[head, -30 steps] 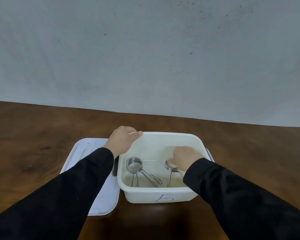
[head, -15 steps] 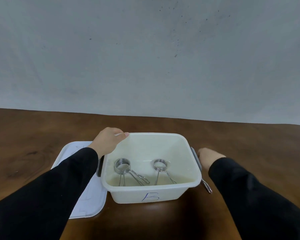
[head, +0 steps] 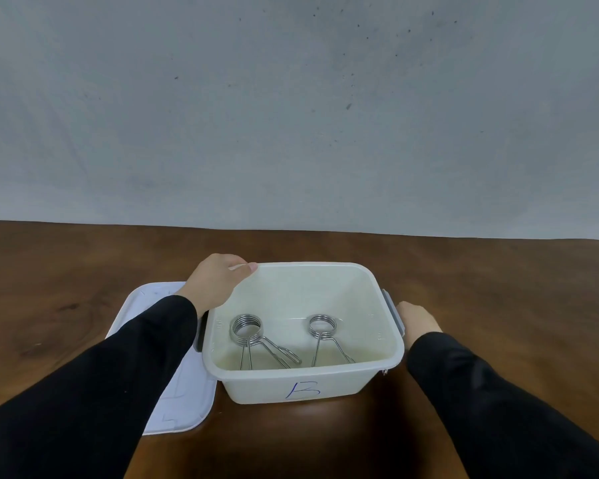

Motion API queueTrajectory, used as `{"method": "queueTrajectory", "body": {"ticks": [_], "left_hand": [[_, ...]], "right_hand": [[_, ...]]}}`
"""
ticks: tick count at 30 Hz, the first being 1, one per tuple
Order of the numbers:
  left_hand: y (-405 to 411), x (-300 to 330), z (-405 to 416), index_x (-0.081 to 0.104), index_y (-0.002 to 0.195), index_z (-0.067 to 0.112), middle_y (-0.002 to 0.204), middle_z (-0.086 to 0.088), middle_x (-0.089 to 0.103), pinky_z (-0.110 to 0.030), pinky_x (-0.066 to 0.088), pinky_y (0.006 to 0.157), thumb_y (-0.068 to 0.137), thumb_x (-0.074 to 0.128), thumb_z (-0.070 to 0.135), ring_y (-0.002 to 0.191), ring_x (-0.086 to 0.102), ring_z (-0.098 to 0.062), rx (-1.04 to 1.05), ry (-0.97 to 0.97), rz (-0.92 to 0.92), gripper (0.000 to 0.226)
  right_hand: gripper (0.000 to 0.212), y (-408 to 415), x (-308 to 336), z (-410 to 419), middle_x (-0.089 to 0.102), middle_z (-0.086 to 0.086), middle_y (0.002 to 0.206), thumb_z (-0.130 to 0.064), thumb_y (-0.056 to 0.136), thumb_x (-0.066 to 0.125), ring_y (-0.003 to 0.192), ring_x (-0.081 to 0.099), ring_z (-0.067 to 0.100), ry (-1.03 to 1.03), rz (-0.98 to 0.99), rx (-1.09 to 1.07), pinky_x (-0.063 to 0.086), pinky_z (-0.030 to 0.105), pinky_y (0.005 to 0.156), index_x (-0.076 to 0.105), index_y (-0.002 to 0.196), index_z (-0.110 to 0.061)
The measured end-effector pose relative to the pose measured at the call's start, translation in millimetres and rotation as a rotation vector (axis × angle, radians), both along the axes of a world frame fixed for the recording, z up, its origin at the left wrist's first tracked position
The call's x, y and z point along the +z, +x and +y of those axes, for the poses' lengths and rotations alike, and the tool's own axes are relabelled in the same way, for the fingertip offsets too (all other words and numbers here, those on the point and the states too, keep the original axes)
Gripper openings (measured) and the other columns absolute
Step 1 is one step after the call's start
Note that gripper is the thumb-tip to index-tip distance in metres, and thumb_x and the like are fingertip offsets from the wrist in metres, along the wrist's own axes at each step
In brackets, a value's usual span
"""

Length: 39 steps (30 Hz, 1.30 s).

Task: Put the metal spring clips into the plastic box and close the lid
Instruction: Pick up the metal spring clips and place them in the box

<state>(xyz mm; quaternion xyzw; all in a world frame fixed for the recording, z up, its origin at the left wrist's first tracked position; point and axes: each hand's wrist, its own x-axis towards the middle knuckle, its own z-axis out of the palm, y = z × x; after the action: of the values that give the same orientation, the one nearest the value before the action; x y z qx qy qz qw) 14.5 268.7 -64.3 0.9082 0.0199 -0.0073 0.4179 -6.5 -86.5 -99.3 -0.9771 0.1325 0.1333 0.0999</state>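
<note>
The white plastic box [head: 391,354], marked with a blue letter on its front, stands open on the wooden table. Two metal spring clips lie inside it, one on the left [head: 248,331] and one on the right [head: 322,328]. My left hand [head: 218,280] grips the box's far left corner rim. My right hand [head: 417,321] is down beside the box's right grey handle [head: 393,316], with its fingers curled over a third clip. Only a small tip of that clip [head: 384,372] shows below the box's near right corner. The white lid [head: 173,409] lies flat to the left of the box.
The brown wooden table [head: 498,288] stretches to both sides and back to a grey wall [head: 291,115]. My black sleeves cover much of the near table.
My right hand let go of the second clip inside the box and moved out over the right rim. It came down on a clip on the table. My left hand kept its hold.
</note>
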Motion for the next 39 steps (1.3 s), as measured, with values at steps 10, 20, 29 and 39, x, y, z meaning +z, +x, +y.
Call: {"method": "queueTrajectory", "body": {"ticks": [10, 20, 29, 39], "left_hand": [[0, 0, -3, 0.073, 0.096, 0.018, 0.073, 0.005, 0.062, -0.026, 0.035, 0.049, 0.095, 0.059, 0.049, 0.052, 0.047, -0.011, 0.02, -0.015, 0.005, 0.034], [2, -6, 0, 0.075, 0.091, 0.018, 0.083, -0.005, 0.071, -0.028, 0.041, 0.058, 0.094, 0.06, 0.048, 0.068, 0.055, -0.018, -0.002, -0.069, -0.015, 0.034], [4, -10, 2, 0.076, 0.098, 0.02, 0.096, 0.003, 0.071, -0.028, 0.043, 0.065, 0.093, 0.06, 0.051, 0.084, 0.061, -0.019, 0.014, -0.089, -0.017, 0.035], [4, -9, 2, 0.075, 0.098, 0.022, 0.092, 0.003, 0.068, -0.029, 0.041, 0.067, 0.093, 0.06, 0.052, 0.084, 0.058, -0.019, 0.017, -0.085, -0.005, 0.034]], "right_hand": [[0.029, 10, 164, 21, 0.059, 0.002, 0.064, -0.038, 0.092, 0.063, 0.058, 0.054, 0.017, 0.157, -0.479, 0.178, 0.038, 0.028, 0.05, 0.069, 0.07, -0.02], [0.038, 3, 90, 124, 0.046, -0.003, 0.056, -0.036, 0.083, 0.068, 0.061, 0.052, 0.022, -0.124, 0.012, 0.445, 0.039, 0.028, 0.057, 0.046, 0.059, -0.017], [0.021, 6, 28, 130, 0.059, 0.005, 0.087, -0.032, 0.088, 0.066, 0.078, 0.051, 0.025, -0.24, 0.075, 0.409, 0.039, 0.028, 0.072, 0.055, 0.091, -0.015], [0.047, 7, 18, 128, 0.066, 0.005, 0.101, -0.05, 0.084, 0.069, 0.097, 0.064, 0.026, -0.229, 0.08, 0.363, 0.041, 0.031, 0.076, 0.064, 0.112, -0.012]]}}
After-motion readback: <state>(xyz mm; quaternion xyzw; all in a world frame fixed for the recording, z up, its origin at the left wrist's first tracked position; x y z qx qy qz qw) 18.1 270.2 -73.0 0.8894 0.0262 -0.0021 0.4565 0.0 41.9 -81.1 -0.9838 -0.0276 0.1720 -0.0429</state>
